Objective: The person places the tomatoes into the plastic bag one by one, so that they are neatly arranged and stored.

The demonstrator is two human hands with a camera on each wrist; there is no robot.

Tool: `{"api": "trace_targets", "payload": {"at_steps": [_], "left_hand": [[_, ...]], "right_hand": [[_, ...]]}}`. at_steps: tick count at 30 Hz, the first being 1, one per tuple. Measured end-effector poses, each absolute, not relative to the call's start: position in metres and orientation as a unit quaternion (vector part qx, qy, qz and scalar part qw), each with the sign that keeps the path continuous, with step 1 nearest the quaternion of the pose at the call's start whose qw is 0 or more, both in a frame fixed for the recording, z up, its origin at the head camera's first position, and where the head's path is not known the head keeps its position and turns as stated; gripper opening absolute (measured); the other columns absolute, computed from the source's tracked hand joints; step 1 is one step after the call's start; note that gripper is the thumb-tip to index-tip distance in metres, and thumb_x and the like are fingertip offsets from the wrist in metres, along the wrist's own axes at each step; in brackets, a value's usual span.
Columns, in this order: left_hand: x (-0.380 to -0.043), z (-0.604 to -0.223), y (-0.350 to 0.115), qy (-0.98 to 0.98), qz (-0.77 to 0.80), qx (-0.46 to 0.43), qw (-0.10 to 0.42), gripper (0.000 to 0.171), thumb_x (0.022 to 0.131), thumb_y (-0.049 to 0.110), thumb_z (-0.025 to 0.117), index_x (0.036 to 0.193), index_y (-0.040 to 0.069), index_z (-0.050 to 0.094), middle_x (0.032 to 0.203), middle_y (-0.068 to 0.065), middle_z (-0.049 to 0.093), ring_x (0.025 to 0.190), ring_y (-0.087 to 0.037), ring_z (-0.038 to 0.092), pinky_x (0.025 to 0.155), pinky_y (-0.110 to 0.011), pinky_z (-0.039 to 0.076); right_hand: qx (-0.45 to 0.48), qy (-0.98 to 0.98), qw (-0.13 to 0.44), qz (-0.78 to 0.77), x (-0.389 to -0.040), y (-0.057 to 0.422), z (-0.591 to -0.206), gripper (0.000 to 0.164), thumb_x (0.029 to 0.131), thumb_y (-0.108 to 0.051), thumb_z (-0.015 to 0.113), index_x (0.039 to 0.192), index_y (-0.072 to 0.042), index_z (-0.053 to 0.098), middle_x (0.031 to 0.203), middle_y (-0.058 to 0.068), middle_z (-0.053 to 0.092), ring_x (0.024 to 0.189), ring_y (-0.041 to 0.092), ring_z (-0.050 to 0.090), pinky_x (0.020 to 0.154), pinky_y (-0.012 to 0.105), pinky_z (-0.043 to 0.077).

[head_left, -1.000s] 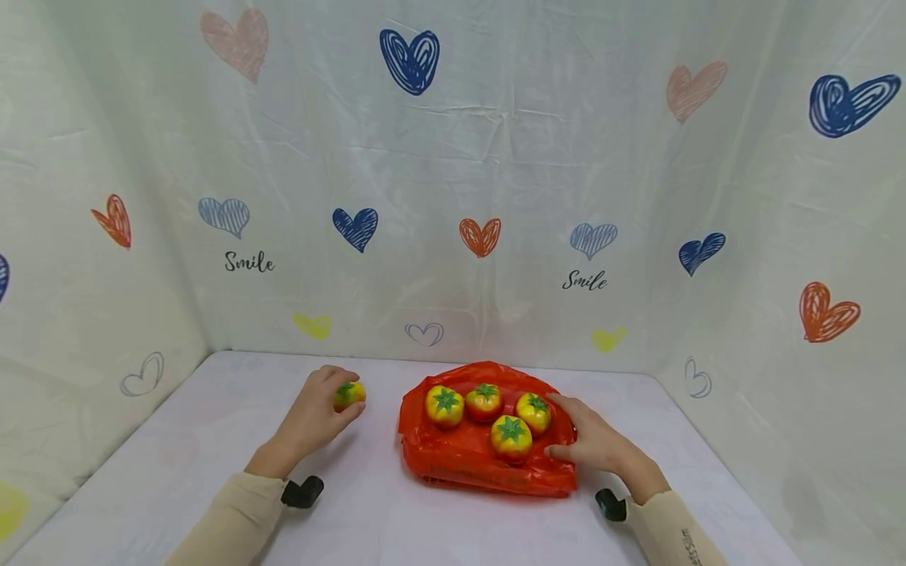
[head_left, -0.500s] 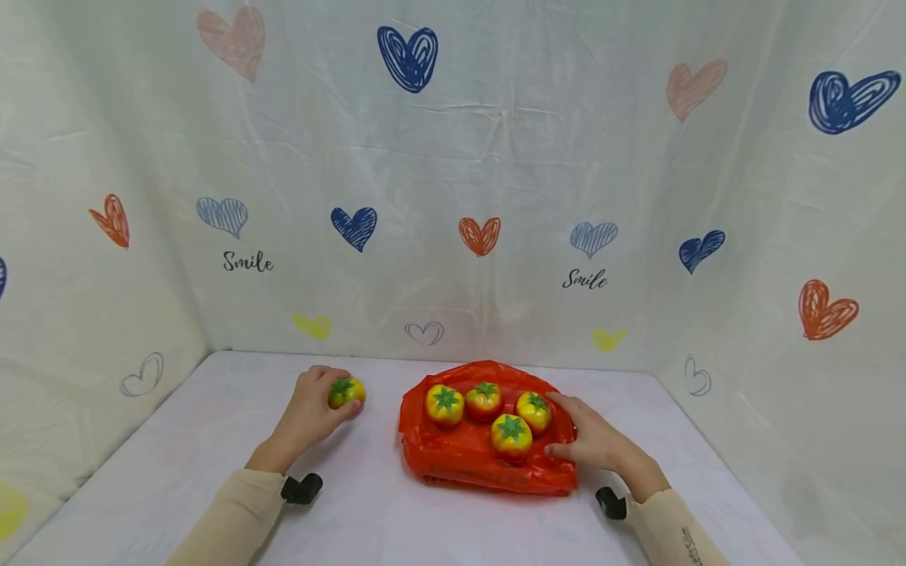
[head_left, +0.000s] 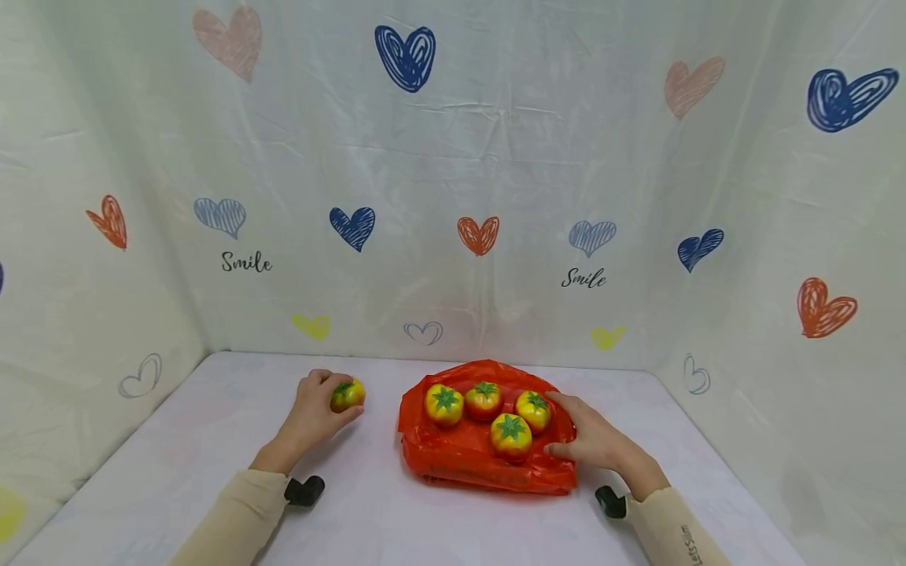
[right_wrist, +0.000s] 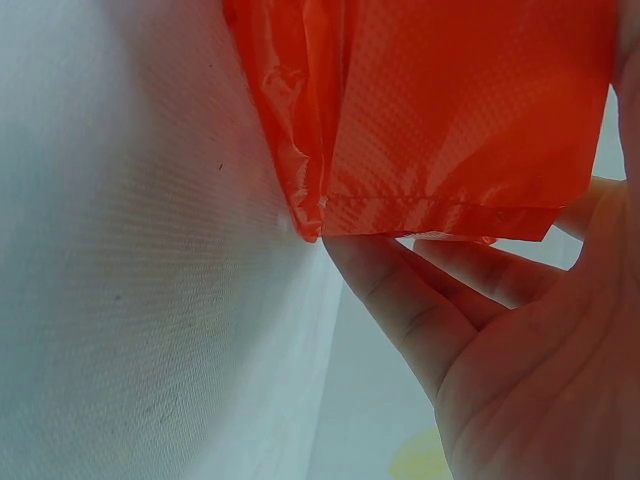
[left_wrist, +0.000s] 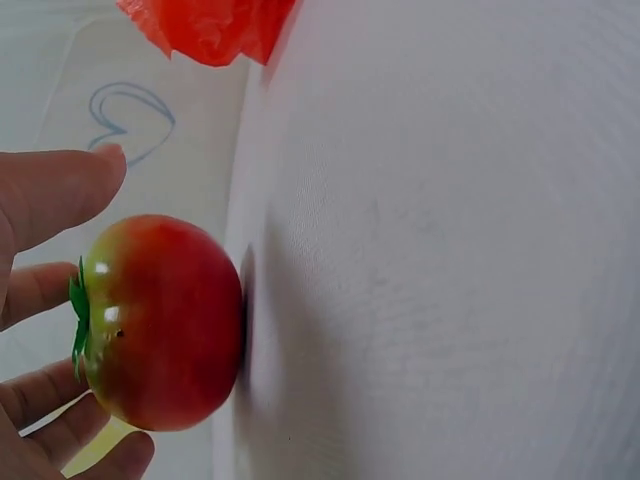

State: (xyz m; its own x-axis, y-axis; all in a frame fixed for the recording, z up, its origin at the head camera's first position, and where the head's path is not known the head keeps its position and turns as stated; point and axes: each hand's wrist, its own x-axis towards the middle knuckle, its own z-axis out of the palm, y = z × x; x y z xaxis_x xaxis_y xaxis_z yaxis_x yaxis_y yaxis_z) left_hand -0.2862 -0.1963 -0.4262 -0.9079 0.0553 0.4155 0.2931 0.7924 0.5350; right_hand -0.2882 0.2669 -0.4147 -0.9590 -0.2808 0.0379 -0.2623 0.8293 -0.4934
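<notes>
A toy tomato [left_wrist: 165,322], red with a yellowish top and green leaves, sits on the table. My left hand [head_left: 314,409] reaches round it from the left. In the left wrist view the thumb is apart from the tomato and the fingers spread loosely behind it. A red plastic bag [head_left: 460,460] lies at the middle, with several toy tomatoes [head_left: 511,437] on its top. My right hand [head_left: 602,440] holds the bag's right end, thumb on its near part. In the right wrist view the fingers [right_wrist: 400,310] pass behind the bag's edge, their far parts hidden.
The white table [head_left: 382,527] meets a pale curtain [head_left: 453,299] printed with hearts and the word Smile at its back and sides. A gap of bare table separates the left tomato from the bag. Dark camera mounts [head_left: 304,491] jut from both wrists.
The left fingers have loosened round the single tomato, which now shows more of itself, and the thumb has shifted slightly. The right hand and the bag have stayed in place.
</notes>
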Motion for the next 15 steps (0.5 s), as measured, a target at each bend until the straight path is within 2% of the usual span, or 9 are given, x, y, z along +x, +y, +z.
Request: {"api": "trace_targets", "payload": {"at_steps": [15], "left_hand": [[-0.2881, -0.4289, -0.1965, -0.922, -0.333, -0.079, 0.182, 0.044, 0.080, 0.012, 0.077, 0.117, 0.002, 0.057, 0.120, -0.023, 0.039, 0.110, -0.040, 0.040, 0.094, -0.055, 0.042]], "right_hand": [[-0.138, 0.955, 0.022, -0.263, -0.2867, 0.2665, -0.4137, 0.091, 0.070, -0.033, 0.082, 0.147, -0.022, 0.035, 0.144, 0.011, 0.039, 0.128, 0.034, 0.039, 0.092, 0.059, 0.045]]}}
